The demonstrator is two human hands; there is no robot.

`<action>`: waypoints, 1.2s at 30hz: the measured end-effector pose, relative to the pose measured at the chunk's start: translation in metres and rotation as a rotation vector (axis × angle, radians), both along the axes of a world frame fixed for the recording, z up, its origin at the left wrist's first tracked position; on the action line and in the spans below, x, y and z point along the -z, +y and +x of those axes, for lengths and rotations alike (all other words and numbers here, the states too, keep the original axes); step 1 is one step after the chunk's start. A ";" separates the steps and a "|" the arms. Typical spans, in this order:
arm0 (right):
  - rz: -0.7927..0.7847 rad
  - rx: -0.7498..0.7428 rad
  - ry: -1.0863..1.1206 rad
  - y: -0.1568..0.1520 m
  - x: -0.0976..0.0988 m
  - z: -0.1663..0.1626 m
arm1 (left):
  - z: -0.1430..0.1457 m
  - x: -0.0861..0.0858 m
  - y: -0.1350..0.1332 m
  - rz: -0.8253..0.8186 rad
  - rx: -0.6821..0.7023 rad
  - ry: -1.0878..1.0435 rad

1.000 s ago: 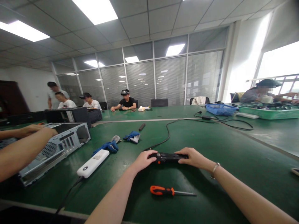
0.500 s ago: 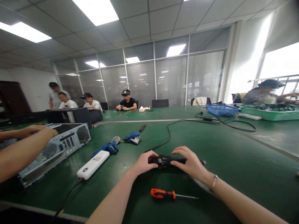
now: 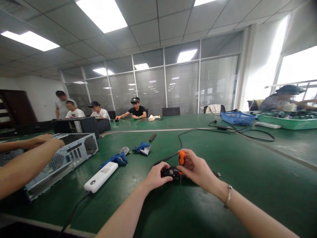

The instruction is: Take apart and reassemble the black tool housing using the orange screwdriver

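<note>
A long black device (image 3: pixel 170 172) lies on the green table in front of me; its exact kind cannot be made out. Round its left end my left hand (image 3: pixel 156 178) is closed. My right hand (image 3: pixel 198 167) grips an orange-and-black screwdriver (image 3: pixel 182 157) by the handle, held upright with the shaft pointing down at the device. Where the tip sits cannot be told. Part of the device is hidden behind my right hand, and its far right end shows beyond it.
To the left are an open metal computer case (image 3: pixel 71 153) with another person's arms (image 3: pixel 32 165) over it, a white power strip (image 3: pixel 101 177) and blue gloves (image 3: pixel 115 159). A black cable (image 3: pixel 180 138) runs behind the device. Blue (image 3: pixel 237 118) and green baskets (image 3: pixel 289 123) stand at right.
My right hand has picked up the screwdriver from the table and brought it upright over the device. My left hand stays on the device. A person at the back has reached an arm sideways.
</note>
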State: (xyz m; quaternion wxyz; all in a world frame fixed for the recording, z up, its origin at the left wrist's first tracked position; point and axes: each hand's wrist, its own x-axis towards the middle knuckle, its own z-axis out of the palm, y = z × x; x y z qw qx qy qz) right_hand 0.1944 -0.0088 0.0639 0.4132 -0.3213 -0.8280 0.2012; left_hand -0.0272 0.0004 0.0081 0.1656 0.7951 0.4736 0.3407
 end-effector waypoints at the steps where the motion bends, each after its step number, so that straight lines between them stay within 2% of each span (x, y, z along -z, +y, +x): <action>1: 0.023 0.057 0.111 0.006 0.003 0.002 | 0.001 0.000 0.000 0.002 0.000 -0.001; 3: 0.122 0.144 0.217 0.013 0.013 0.005 | 0.003 0.001 0.001 0.009 0.011 -0.003; 7: 0.376 0.183 0.152 0.009 0.036 0.005 | 0.005 0.002 0.002 0.021 0.015 0.021; 11: 0.541 0.179 0.073 0.003 0.040 0.001 | 0.006 0.003 0.002 0.042 0.021 0.023; 18: 0.600 0.144 0.023 0.002 0.034 -0.003 | 0.005 0.003 0.002 0.043 0.020 0.027; 26: 0.648 0.002 -0.029 -0.004 0.030 -0.004 | 0.005 0.001 0.000 0.044 0.047 0.004; 36: 0.688 0.036 -0.036 -0.004 0.031 -0.003 | 0.004 0.004 0.001 0.050 0.038 0.010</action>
